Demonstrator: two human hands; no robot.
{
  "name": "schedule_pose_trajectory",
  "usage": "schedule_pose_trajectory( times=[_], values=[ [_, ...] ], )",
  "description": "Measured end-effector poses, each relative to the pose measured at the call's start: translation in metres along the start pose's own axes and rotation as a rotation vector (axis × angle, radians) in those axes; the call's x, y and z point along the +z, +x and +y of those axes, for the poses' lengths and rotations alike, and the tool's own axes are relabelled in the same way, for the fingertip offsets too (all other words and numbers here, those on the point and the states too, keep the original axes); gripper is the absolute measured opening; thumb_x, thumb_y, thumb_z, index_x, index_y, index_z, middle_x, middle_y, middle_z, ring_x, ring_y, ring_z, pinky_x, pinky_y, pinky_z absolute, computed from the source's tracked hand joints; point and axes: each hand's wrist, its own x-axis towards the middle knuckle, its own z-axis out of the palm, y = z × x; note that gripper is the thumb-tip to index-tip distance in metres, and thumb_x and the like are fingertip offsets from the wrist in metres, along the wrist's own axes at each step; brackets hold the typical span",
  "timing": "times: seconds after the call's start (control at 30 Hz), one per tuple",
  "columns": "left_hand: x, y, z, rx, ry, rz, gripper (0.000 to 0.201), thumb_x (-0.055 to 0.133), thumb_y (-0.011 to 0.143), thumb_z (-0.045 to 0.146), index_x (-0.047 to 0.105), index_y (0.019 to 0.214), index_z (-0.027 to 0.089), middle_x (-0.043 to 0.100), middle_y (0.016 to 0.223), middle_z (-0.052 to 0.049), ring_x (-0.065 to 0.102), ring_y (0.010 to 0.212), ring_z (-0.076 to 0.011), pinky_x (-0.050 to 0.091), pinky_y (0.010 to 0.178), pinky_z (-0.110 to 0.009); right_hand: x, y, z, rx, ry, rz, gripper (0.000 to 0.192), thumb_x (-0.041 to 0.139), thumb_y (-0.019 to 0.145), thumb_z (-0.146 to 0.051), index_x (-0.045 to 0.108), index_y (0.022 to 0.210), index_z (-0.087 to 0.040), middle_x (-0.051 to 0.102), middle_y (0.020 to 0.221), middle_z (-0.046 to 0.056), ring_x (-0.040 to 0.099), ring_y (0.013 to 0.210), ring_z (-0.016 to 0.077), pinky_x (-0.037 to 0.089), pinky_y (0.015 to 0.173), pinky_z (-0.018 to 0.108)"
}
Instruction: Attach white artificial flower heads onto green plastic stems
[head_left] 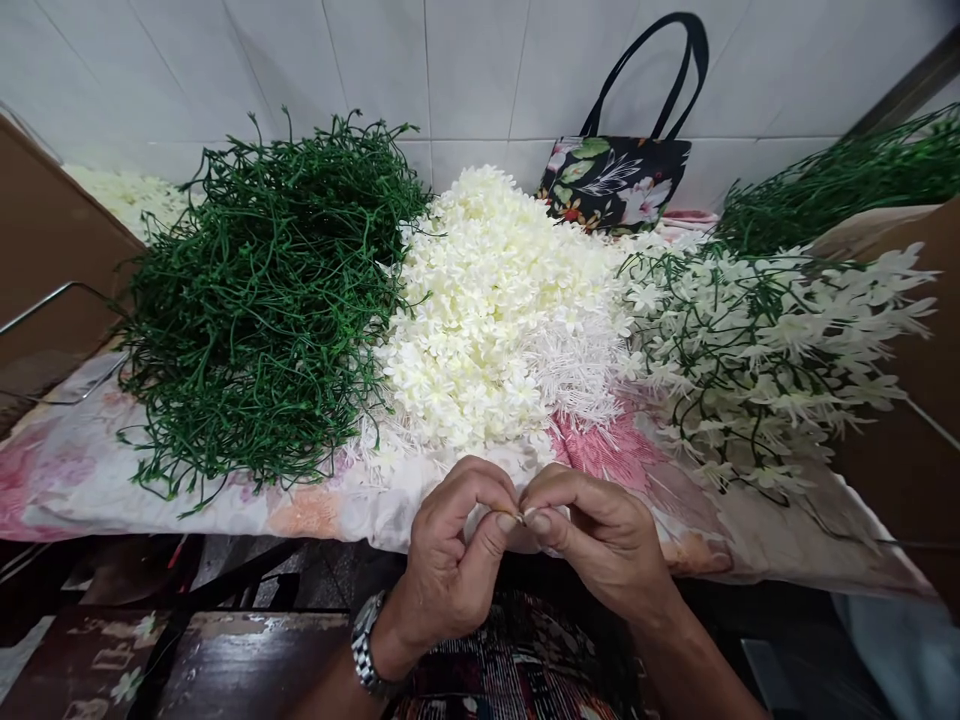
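Left hand (457, 545) and right hand (592, 530), pinched item mostly hidden.

Behind the left hand (450, 545) and the right hand (600, 535), a heap of cream fabric blossoms (502, 310) is placed on the flowered cloth (75, 470). A tangle of green plastic stems (262, 300) is found left of it, finished white-flowered sprays (765, 340) right, a black floral tote bag (615, 180) behind.

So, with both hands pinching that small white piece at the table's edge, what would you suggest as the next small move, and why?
Probably reach the left hand to the green stems. Both hands' fingertips, the right hand included, meet on a small white piece, and finished sprays show blossoms seated on such stems. The white blossoms lie loose.
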Motion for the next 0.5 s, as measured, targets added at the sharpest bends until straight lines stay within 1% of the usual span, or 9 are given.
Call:
schedule_pose_trajectory(
  times=[0.07, 0.1, 0.17, 0.23, 0.3, 0.5],
  values=[
    [0.0, -0.003, 0.0, 0.005, 0.0, 0.001, 0.011, 0.046, 0.088, 0.013, 0.054, 0.082, 0.018, 0.054, 0.083, -0.005, 0.054, 0.077, -0.0158, 0.046, 0.067, -0.028, 0.003, -0.002, -0.001, 0.079, 0.057, 0.033, 0.01, 0.06, 0.082, -0.021, 0.063, 0.073, -0.018, 0.062, 0.066, 0.001, 0.056, 0.056, 0.0109, 0.045, 0.049, 0.021],
    [0.0, -0.004, 0.0, 0.034, 0.026, -0.001, 0.012, 0.045, 0.088, 0.012, 0.054, 0.083, 0.018, 0.054, 0.085, -0.005, 0.054, 0.079, -0.0162, 0.046, 0.068, -0.029, 0.004, -0.002, -0.003, 0.111, 0.074, 0.052, 0.011, 0.06, 0.082, -0.02, 0.062, 0.071, -0.018, 0.061, 0.064, 0.001, 0.055, 0.055, 0.0103, 0.044, 0.047, 0.02],
    [-0.001, -0.005, 0.0, 0.142, 0.122, -0.006, 0.013, 0.044, 0.087, 0.009, 0.053, 0.085, 0.018, 0.055, 0.087, -0.006, 0.054, 0.082, -0.0172, 0.046, 0.07, -0.03, 0.008, -0.002, -0.006, 0.165, 0.087, 0.086, 0.014, 0.058, 0.081, -0.019, 0.059, 0.067, -0.018, 0.057, 0.06, -0.001, 0.051, 0.051, 0.0088, 0.041, 0.045, 0.019],
    [-0.002, -0.004, 0.001, 0.261, 0.231, -0.011, 0.014, 0.044, 0.085, 0.007, 0.053, 0.087, 0.017, 0.055, 0.088, -0.007, 0.053, 0.085, -0.0183, 0.046, 0.072, -0.032, 0.011, -0.001, -0.01, 0.192, 0.076, 0.118, 0.015, 0.056, 0.08, -0.018, 0.057, 0.065, -0.018, 0.054, 0.057, -0.002, 0.048, 0.049, 0.0083, 0.041, 0.045, 0.019],
    [-0.002, -0.002, 0.001, 0.337, 0.305, -0.016, 0.015, 0.044, 0.083, 0.005, 0.052, 0.088, 0.016, 0.054, 0.089, -0.007, 0.053, 0.086, -0.0188, 0.046, 0.075, -0.034, 0.013, 0.0, -0.013, 0.197, 0.045, 0.142, 0.015, 0.054, 0.078, -0.016, 0.056, 0.063, -0.018, 0.054, 0.056, -0.002, 0.047, 0.049, 0.0083, 0.04, 0.045, 0.019],
    [-0.003, -0.004, -0.002, 0.448, 0.441, 0.003, 0.019, 0.045, 0.077, 0.002, 0.051, 0.087, 0.017, 0.051, 0.092, -0.007, 0.051, 0.089, -0.0199, 0.045, 0.084, -0.041, 0.015, 0.0, -0.015, 0.265, 0.015, 0.147, 0.015, 0.052, 0.073, -0.014, 0.053, 0.059, -0.018, 0.052, 0.054, -0.003, 0.046, 0.048, 0.008, 0.038, 0.043, 0.019]
  ],
)
